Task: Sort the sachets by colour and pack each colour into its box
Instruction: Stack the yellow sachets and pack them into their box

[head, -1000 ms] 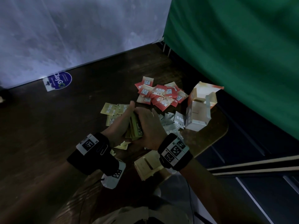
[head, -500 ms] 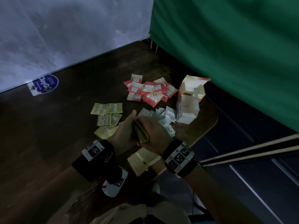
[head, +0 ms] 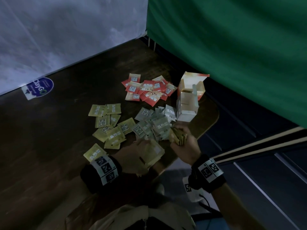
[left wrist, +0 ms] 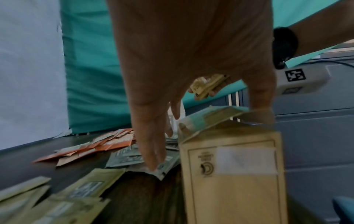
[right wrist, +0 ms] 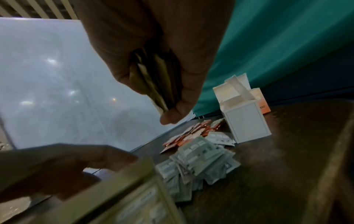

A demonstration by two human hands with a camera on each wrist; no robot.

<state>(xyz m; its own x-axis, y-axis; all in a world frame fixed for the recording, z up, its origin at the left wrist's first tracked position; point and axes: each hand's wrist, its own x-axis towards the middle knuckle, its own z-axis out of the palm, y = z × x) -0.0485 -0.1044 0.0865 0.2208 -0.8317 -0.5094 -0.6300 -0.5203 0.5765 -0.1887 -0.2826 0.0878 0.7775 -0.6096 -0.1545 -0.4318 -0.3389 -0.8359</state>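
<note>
My right hand grips a stack of yellow sachets held above the table, near its right edge. My left hand is at the yellow box by the table's front edge. Its thumb is on the box's top flap, and its fingers reach down the box's other side. Loose yellow sachets lie to the left. A pile of grey sachets lies in the middle and red ones lie further back.
A white box stands open at the right, with an orange box behind it against the green curtain. The dark wooden table has a rounded right edge close to my right hand. A round sticker lies far left.
My left hand has let go of the yellow stack and dropped to the yellow box. My right hand has carried the stack to the right, alone.
</note>
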